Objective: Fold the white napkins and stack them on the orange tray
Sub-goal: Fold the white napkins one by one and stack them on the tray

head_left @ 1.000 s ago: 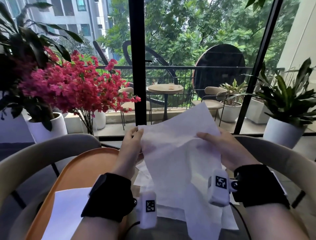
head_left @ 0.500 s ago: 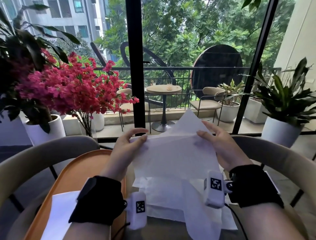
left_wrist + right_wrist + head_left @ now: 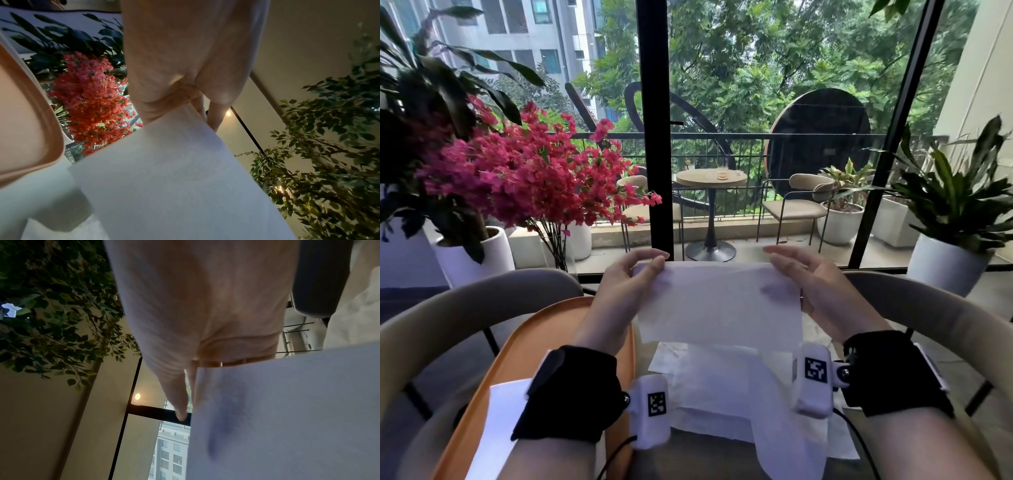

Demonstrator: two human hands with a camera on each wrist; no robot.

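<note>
1. Left of the held napkin, the orange tray (image 3: 544,346) carries one folded napkin (image 3: 498,428), which I take as the stack's start.
2. My left hand (image 3: 625,291) pinches the raised white napkin (image 3: 719,301) at its top corner, keeping the doubled sheet taut.
3. My right hand (image 3: 815,287) grips the opposite corner, fingers extended behind it, I judge to square the edges.
4. Below it, loose napkins (image 3: 726,387) wait.

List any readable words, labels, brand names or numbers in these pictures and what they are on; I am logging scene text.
No readable text in any view.
Left wrist camera: a black-and-white square marker code, no letters or digits.
Right wrist camera: the same kind of marker code, no letters or digits.
White napkin, orange tray: no print visible.
</note>
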